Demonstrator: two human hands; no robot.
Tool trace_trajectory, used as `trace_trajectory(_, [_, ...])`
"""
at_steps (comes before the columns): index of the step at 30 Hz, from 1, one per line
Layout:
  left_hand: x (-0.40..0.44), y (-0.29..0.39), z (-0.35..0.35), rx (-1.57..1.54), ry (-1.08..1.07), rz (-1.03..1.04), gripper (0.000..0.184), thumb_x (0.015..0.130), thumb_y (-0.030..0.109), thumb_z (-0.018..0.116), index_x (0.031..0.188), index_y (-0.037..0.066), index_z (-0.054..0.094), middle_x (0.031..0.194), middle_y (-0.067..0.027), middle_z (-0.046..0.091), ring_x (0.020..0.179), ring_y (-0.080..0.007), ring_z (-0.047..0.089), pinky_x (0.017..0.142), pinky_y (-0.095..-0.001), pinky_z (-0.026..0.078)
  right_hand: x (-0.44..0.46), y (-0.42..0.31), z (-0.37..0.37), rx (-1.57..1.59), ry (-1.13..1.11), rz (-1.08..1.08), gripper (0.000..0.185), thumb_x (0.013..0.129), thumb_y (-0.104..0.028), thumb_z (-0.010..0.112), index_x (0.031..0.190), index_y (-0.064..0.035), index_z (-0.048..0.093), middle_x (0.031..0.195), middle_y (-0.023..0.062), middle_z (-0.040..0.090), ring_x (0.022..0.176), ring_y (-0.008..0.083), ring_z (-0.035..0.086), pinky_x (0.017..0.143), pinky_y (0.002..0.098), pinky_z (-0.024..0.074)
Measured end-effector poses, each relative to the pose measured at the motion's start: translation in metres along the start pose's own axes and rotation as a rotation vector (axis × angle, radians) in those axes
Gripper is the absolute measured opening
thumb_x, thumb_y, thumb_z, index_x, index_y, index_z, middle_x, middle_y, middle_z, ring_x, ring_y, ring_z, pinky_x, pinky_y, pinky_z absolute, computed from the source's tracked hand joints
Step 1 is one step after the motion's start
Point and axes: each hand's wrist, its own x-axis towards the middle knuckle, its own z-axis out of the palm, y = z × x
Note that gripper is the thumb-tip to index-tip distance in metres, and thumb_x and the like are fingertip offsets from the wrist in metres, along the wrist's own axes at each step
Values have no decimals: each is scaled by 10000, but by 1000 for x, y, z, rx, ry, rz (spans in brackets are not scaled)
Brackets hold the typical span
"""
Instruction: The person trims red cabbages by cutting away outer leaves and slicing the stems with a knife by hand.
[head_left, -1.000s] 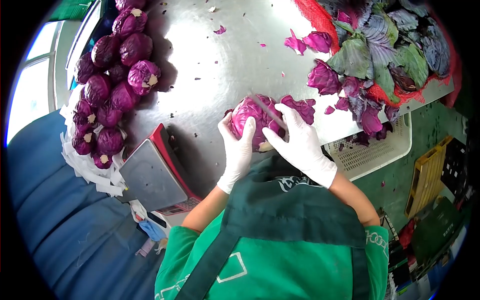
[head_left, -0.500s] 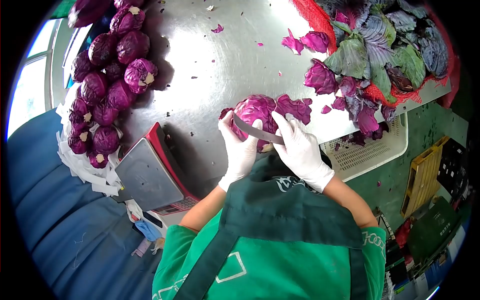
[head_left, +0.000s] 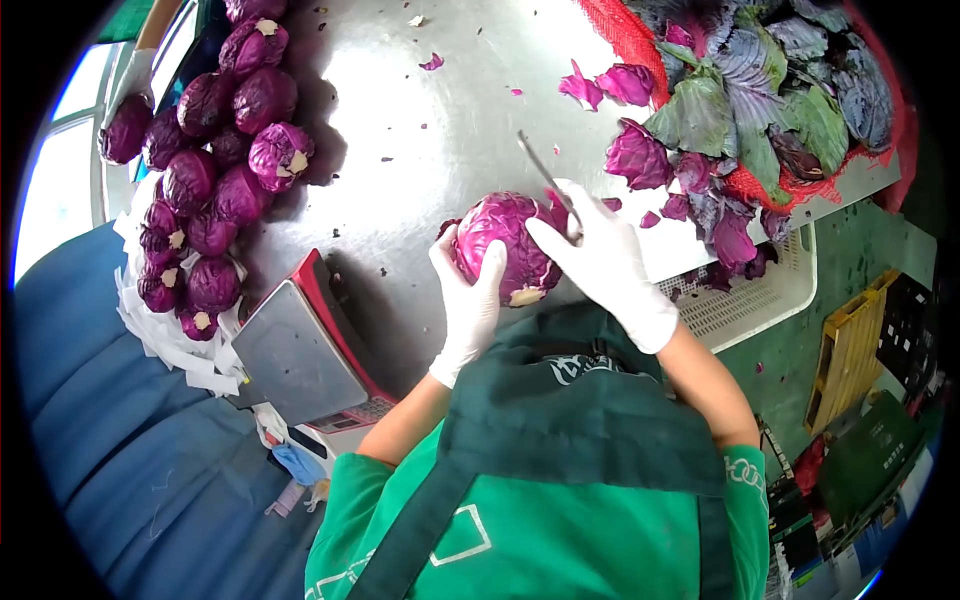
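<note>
A red cabbage rests on the metal table in front of me, its pale cut stem toward my body. My left hand, in a white glove, grips its left side with the thumb on top. In my gloved right hand is a knife, its blade pointing up and left above the table, off the cabbage's upper right. A purple leaf piece lies behind the right hand's fingers, partly hidden. The right thumb reaches toward the cabbage's right side.
Several red cabbages line the left, where another person's gloved hand holds one. A scale sits nearer me. Loose leaves and a red mesh bag of outer leaves lie right, above a white basket.
The knife has swung from across the cabbage to pointing up and away. My right hand has moved slightly right. At the far left, a co-worker's hand has come down with a cabbage.
</note>
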Motion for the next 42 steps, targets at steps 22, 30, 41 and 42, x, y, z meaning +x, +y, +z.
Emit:
trace_trajectory(22, [1, -3, -6, -12, -4, -13, 688, 905, 320, 693, 1394, -5, 334, 1348, -180, 420, 1257, -247, 432, 1092, -372, 337, -14, 103, 2, -197, 170, 46, 332, 925, -96, 533, 1246, -12, 559, 698, 213, 610, 628, 332, 641, 573, 432, 503])
trace_trajectory(30, [3, 0, -1, -218, 59, -144, 556, 976, 337, 610, 1349, 15, 352, 1322, -154, 449, 1216, -195, 453, 1050, -350, 380, -10, 20, -32, -2, 92, 38, 501, 880, -361, 675, 1300, -114, 555, 1038, 153, 592, 840, 285, 662, 741, 388, 540])
trace_trajectory(41, [1, 5, 5, -249, 127, -248, 577, 982, 351, 597, 1354, 14, 312, 1313, -145, 444, 1207, -182, 452, 1043, -339, 380, -21, 10, 31, 26, 40, -154, 494, 872, -276, 648, 1300, -70, 511, 915, 139, 588, 771, 311, 644, 699, 427, 529])
trace_trajectory(42, [0, 6, 5, -253, 125, -242, 577, 984, 355, 593, 1354, 13, 312, 1313, -145, 445, 1210, -182, 450, 1046, -339, 378, -24, 10, 29, -5, 33, -189, 482, 861, -228, 654, 1294, -72, 513, 912, 130, 588, 766, 299, 640, 700, 416, 531])
